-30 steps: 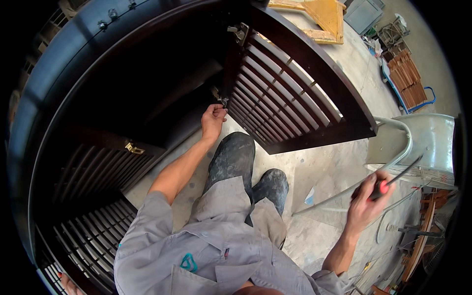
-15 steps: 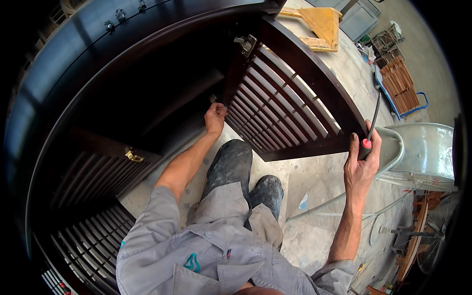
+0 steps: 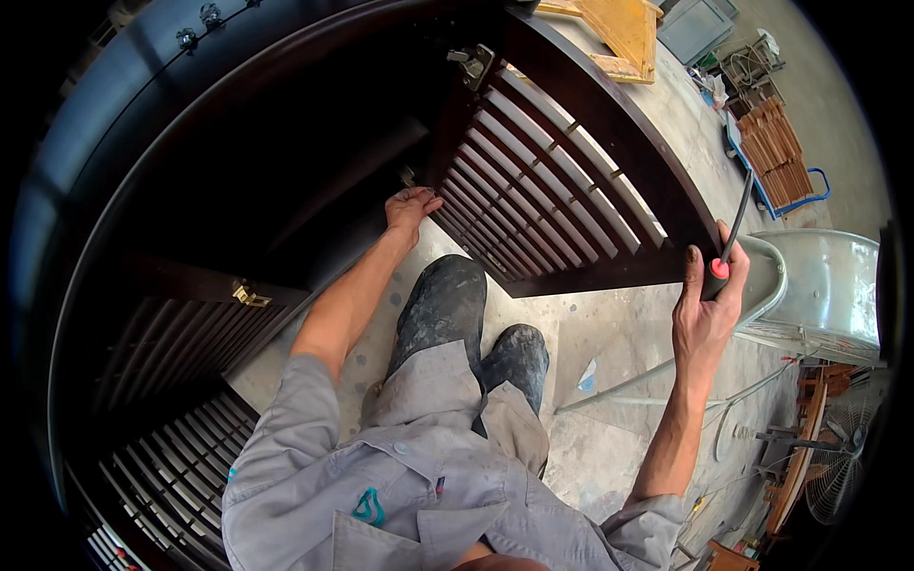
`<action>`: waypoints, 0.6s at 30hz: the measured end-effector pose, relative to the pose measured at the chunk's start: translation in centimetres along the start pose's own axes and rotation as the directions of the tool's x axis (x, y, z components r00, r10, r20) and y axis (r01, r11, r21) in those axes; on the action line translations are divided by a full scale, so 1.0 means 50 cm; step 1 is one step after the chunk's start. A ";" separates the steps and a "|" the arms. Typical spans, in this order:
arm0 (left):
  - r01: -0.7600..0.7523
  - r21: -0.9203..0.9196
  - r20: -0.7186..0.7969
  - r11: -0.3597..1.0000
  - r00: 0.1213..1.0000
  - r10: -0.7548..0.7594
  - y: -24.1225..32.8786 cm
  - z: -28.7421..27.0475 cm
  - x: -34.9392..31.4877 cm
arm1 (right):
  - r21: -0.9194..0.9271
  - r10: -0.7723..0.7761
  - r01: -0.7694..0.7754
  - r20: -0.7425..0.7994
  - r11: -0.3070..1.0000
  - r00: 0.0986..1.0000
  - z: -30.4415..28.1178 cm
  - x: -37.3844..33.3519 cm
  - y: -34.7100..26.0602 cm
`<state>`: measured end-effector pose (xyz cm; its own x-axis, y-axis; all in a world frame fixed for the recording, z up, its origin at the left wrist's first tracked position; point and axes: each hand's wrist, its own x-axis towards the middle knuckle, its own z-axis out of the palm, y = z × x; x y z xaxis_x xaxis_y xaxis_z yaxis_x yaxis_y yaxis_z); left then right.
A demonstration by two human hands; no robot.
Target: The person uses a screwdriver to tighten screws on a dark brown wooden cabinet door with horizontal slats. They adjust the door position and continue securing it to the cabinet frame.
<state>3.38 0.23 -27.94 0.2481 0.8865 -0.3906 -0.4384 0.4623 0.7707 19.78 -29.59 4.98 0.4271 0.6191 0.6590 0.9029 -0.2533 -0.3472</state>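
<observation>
A dark brown slatted door (image 3: 652,176) hangs open from a large dark cabinet (image 3: 105,200). My left hand (image 3: 409,207) is at the door's hinge side, just below the lower hinge (image 3: 407,177), its thumb and fingertips pinched together. Whatever lies between those fingertips is too small to make out. In my right hand (image 3: 706,319) is a screwdriver (image 3: 720,270) with a black and red handle, its shaft pointing up. The thumb of that hand lies close to the door's outer corner. A metal upper hinge (image 3: 472,67) joins door and cabinet.
To the left stands another slatted door (image 3: 171,333) with a brass-coloured hinge (image 3: 249,293). A big metal drum fan (image 3: 826,281) is close by my right hand. Farther off are a yellow wooden frame (image 3: 619,40) and a blue trolley (image 3: 809,198) stacked with brown wood pieces.
The whole view has shifted a little, so the cabinet and door sit higher. My left fingers now reach more toward the door's edge. The screwdriver stays in my right hand.
</observation>
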 end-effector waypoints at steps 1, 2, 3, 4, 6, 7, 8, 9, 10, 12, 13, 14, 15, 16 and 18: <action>0.045 -0.040 -0.001 0.998 0.999 -0.045 0.003 0.003 -0.003 | 0.005 -0.004 0.004 0.000 1.000 1.000 0.000 0.000 0.000; 0.089 -0.080 -0.001 0.993 0.996 -0.090 0.005 0.006 -0.006 | 0.009 0.002 -0.002 -0.001 1.000 1.000 -0.001 -0.001 0.000; 0.133 -0.120 0.001 0.984 0.991 -0.134 0.009 0.009 -0.009 | 0.014 0.007 -0.007 -0.003 1.000 1.000 -0.001 -0.001 0.000; 0.146 -0.071 0.020 0.987 0.989 -0.145 0.013 0.010 -0.010 | 0.020 0.014 -0.013 -0.004 1.000 1.000 -0.002 -0.002 0.000; 0.169 0.029 0.057 0.985 0.984 -0.170 0.022 0.010 -0.011 | 0.029 0.019 -0.019 -0.008 0.999 1.000 -0.002 -0.004 0.003; 0.084 0.111 0.075 0.990 0.993 -0.093 0.018 0.006 -0.009 | 0.038 0.021 -0.021 -0.010 0.999 1.000 -0.001 -0.004 0.003; -0.003 0.192 0.100 0.981 0.995 -0.016 0.011 0.001 -0.008 | 0.035 0.016 -0.016 -0.012 0.999 1.000 0.001 -0.003 0.003; -0.091 0.269 0.131 0.959 0.990 0.057 0.005 -0.004 -0.006 | 0.031 0.012 -0.011 -0.015 0.999 1.000 0.002 -0.002 0.003; -0.150 0.305 0.141 0.941 0.984 0.111 0.000 -0.006 -0.006 | 0.026 0.007 -0.006 -0.018 1.000 1.000 0.002 -0.001 0.003; -0.266 0.372 0.167 0.889 0.962 0.218 -0.008 -0.012 -0.003 | 0.018 0.010 -0.010 -0.013 1.000 1.000 0.003 -0.001 0.002; -0.295 0.381 0.177 0.876 0.953 0.244 -0.014 -0.015 0.001 | 0.013 0.009 -0.009 -0.009 1.000 1.000 0.003 -0.001 0.002; -0.324 0.391 0.187 0.862 0.944 0.271 -0.020 -0.018 0.005 | 0.020 0.008 -0.008 -0.012 1.000 1.000 0.003 -0.001 0.003; -0.353 0.400 0.196 0.846 0.935 0.297 -0.024 -0.022 0.009 | 0.028 0.007 -0.006 -0.016 1.000 1.000 0.004 -0.001 0.004; -0.373 0.445 0.216 0.814 0.927 0.306 -0.020 -0.018 0.002 | 0.032 0.009 -0.009 -0.019 0.999 1.000 0.004 -0.002 0.007; -0.411 0.530 0.259 0.742 0.911 0.320 -0.009 -0.012 -0.011 | 0.031 0.018 -0.018 -0.016 0.999 1.000 0.002 -0.003 0.008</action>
<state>2.95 -0.48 -28.37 0.3094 0.9507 0.0211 0.0304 -0.0321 0.9990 20.10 -29.71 4.68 0.4440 0.6026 0.6631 0.8934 -0.2410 -0.3792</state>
